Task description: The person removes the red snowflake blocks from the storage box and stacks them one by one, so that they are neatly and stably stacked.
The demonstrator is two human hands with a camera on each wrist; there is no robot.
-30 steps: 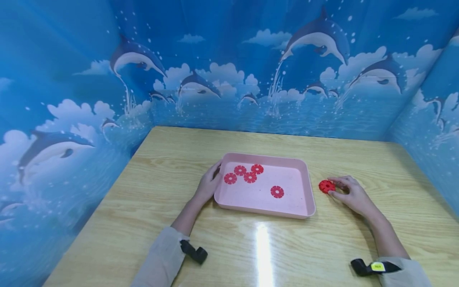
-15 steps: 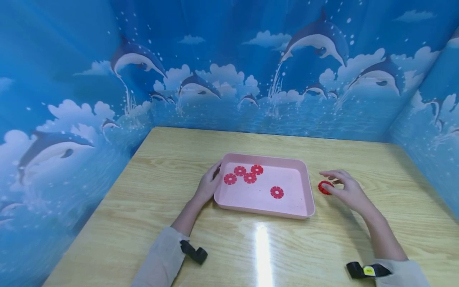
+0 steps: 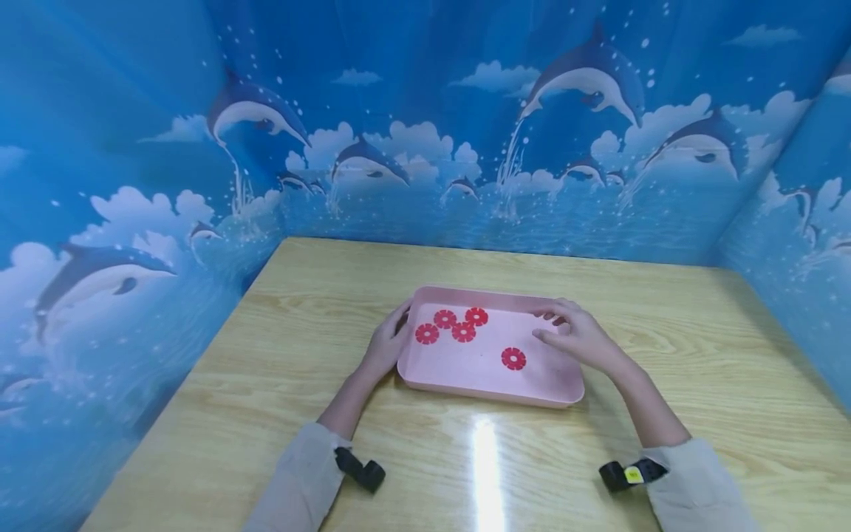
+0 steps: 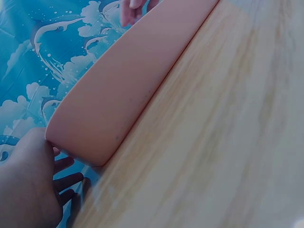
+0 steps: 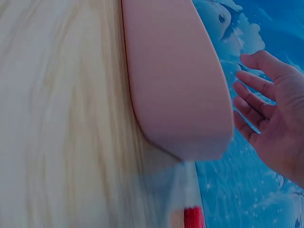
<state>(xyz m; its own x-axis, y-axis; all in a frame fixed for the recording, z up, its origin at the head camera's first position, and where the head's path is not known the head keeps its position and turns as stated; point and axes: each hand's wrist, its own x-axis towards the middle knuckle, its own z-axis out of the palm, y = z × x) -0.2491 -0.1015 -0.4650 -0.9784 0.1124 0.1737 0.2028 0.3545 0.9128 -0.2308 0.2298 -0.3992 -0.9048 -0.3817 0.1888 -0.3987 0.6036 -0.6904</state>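
A shallow pink tray [image 3: 552,384] stands on the wood-grain table, with several red notched plastic discs [image 3: 514,359] lying flat inside. My left hand [image 3: 385,343] holds the tray's left side at the rim. In the left wrist view that hand's fingers [image 4: 69,180] are spread by the outer end wall, and the thumb tip is hidden behind the tray. Over the tray's right end hovers my right hand [image 3: 575,336], its fingers apart and nothing between them. A red piece [image 5: 194,217] on the table peeks in at the bottom of the right wrist view; the head view hides it.
The table [image 3: 332,281] has light wood grain and a bright reflection in front of the tray. Blue dolphin-print sheets [image 3: 412,192] stand at its back and sides. Each sleeve carries a black strapped camera [image 3: 359,469].
My right hand has let go of the red notched discs on the table and moved left over the tray's right end. The left hand and the tray have stayed in place.
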